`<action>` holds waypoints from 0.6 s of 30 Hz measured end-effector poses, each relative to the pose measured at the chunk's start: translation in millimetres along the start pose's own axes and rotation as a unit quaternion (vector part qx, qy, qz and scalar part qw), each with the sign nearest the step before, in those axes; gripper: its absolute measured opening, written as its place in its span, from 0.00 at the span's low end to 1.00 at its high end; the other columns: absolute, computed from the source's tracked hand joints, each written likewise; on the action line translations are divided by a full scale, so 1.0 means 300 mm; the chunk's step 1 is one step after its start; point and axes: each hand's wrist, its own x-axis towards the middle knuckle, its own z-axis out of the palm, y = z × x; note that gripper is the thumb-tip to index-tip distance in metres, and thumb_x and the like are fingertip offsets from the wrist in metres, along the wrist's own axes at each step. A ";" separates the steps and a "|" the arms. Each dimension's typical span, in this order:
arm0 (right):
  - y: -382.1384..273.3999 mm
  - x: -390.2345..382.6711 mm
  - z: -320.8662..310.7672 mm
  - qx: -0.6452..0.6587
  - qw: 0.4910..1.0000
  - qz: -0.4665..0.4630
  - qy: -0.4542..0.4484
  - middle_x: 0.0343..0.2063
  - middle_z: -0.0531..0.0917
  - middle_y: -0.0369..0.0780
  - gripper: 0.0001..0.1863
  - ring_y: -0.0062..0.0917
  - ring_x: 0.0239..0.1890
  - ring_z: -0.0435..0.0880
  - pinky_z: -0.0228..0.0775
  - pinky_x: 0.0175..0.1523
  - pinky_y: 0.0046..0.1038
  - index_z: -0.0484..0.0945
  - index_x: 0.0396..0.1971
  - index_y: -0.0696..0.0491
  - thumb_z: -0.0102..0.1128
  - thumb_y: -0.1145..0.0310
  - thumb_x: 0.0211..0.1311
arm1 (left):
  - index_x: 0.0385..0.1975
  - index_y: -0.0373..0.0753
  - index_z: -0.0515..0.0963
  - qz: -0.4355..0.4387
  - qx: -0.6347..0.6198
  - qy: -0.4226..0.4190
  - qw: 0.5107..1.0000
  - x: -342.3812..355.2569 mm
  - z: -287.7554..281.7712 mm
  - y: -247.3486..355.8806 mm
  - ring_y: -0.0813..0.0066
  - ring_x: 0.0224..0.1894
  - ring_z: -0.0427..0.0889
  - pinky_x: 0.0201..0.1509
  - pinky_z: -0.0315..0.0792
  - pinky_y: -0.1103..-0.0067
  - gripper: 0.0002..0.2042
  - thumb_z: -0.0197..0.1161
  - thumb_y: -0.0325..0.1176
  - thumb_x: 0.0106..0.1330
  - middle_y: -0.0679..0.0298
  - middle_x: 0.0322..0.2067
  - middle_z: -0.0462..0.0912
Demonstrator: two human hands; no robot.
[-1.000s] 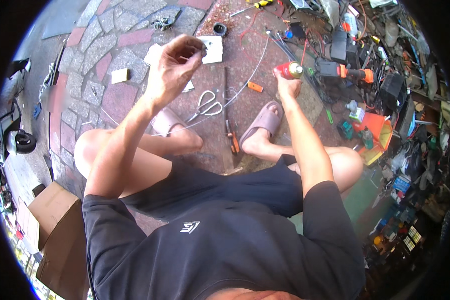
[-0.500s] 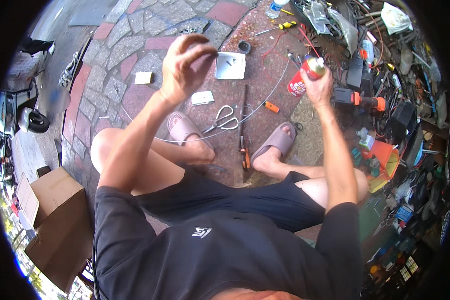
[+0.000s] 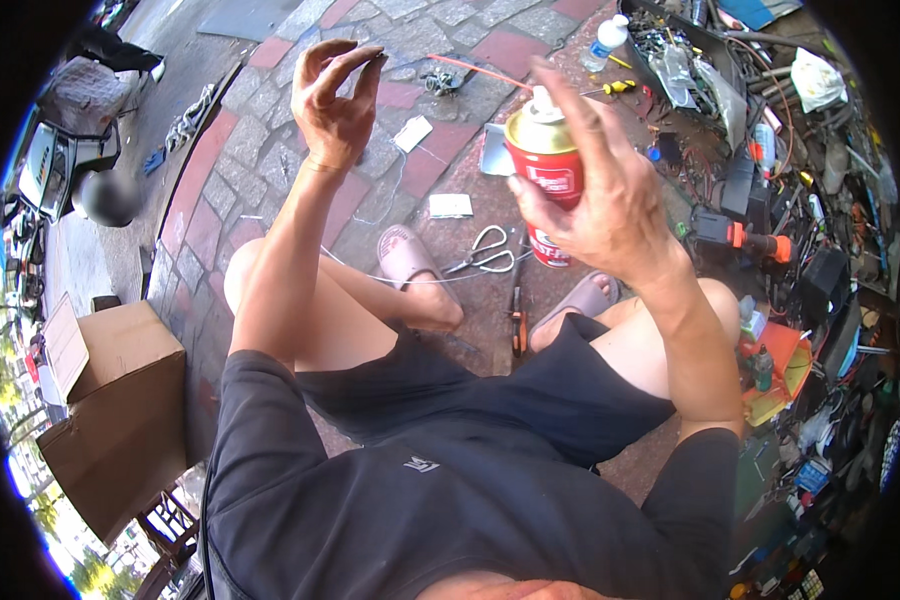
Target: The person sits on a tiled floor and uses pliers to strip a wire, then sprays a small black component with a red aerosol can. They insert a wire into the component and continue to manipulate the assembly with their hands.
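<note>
My right hand (image 3: pixel 610 190) is wrapped round a red spray can (image 3: pixel 544 172) with a gold top, its index finger stretched over the white nozzle. A thin red straw (image 3: pixel 480 70) points from the nozzle to the left. My left hand (image 3: pixel 335 105) is raised left of the can, fingers curled toward the thumb; whatever they pinch is too small to make out. Behind the can, a white tray (image 3: pixel 493 152) is mostly hidden. Scissors (image 3: pixel 490 250) with pale loop handles lie near my left foot, below a white card (image 3: pixel 450 206). An orange-handled tool (image 3: pixel 519 325) lies between my feet.
A pale block (image 3: pixel 412 133) and thin wire lie on the paving. At right are a power drill (image 3: pixel 738 236), an orange bin (image 3: pixel 785 350) and piled tools. Farther off stand a clear bottle (image 3: pixel 605 45) and a yellow screwdriver (image 3: pixel 618 88). A cardboard box (image 3: pixel 120 390) stands left.
My right hand has brought the spray can up and leftward, closer to me, and its straw now points left. My left hand has shifted left and slightly up. The view has turned a little.
</note>
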 end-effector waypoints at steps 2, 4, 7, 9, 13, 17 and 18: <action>-0.016 0.019 0.022 0.018 1.000 0.000 0.002 0.48 0.81 0.48 0.49 0.41 0.35 0.89 0.87 0.39 0.38 0.62 0.76 0.36 0.78 0.61 0.53 | 0.41 0.48 0.90 0.003 0.022 -0.009 1.000 -0.012 0.004 -0.022 0.64 0.46 0.87 0.48 0.81 0.72 0.13 0.79 0.26 0.56 0.62 0.45 0.86; -0.012 0.025 0.055 0.023 1.000 -0.008 0.019 0.48 0.81 0.48 0.48 0.43 0.35 0.89 0.87 0.39 0.39 0.64 0.75 0.37 0.78 0.62 0.52 | 0.40 0.49 0.90 -0.002 0.051 -0.032 0.998 -0.027 0.010 -0.034 0.64 0.47 0.86 0.49 0.81 0.72 0.13 0.79 0.26 0.56 0.62 0.45 0.85; -0.018 0.023 0.069 0.019 1.000 0.016 -0.009 0.48 0.80 0.48 0.46 0.44 0.35 0.89 0.87 0.39 0.40 0.64 0.74 0.37 0.77 0.62 0.53 | 0.38 0.46 0.89 -0.014 0.039 -0.046 0.998 -0.045 0.046 -0.022 0.61 0.46 0.86 0.49 0.80 0.71 0.10 0.76 0.25 0.57 0.60 0.44 0.85; -0.013 0.022 0.078 0.013 0.999 0.024 -0.019 0.48 0.80 0.48 0.46 0.44 0.35 0.89 0.87 0.39 0.40 0.64 0.74 0.38 0.76 0.61 0.54 | 0.38 0.44 0.89 -0.025 0.020 -0.053 0.998 -0.048 0.066 0.003 0.60 0.46 0.86 0.50 0.79 0.70 0.10 0.76 0.25 0.57 0.60 0.42 0.86; 0.010 0.014 0.100 0.017 0.999 0.033 -0.019 0.48 0.80 0.49 0.45 0.44 0.35 0.89 0.86 0.38 0.41 0.64 0.73 0.38 0.76 0.61 0.54 | 0.38 0.44 0.88 -0.031 0.004 -0.059 0.998 -0.045 0.083 0.039 0.60 0.46 0.86 0.49 0.79 0.70 0.10 0.76 0.25 0.57 0.60 0.42 0.86; 0.012 0.016 0.102 0.020 0.999 0.038 -0.024 0.46 0.81 0.48 0.45 0.44 0.35 0.89 0.86 0.39 0.41 0.65 0.73 0.39 0.76 0.61 0.54 | 0.38 0.44 0.88 -0.017 0.000 -0.059 0.998 -0.048 0.094 0.039 0.61 0.46 0.86 0.49 0.79 0.71 0.10 0.76 0.25 0.57 0.60 0.43 0.85; 0.011 0.018 0.102 0.021 0.999 0.041 -0.027 0.46 0.81 0.48 0.45 0.44 0.36 0.89 0.86 0.39 0.41 0.65 0.73 0.39 0.76 0.61 0.54 | 0.38 0.44 0.88 -0.016 -0.002 -0.059 0.998 -0.050 0.093 0.037 0.61 0.46 0.86 0.49 0.79 0.71 0.10 0.76 0.25 0.58 0.60 0.43 0.85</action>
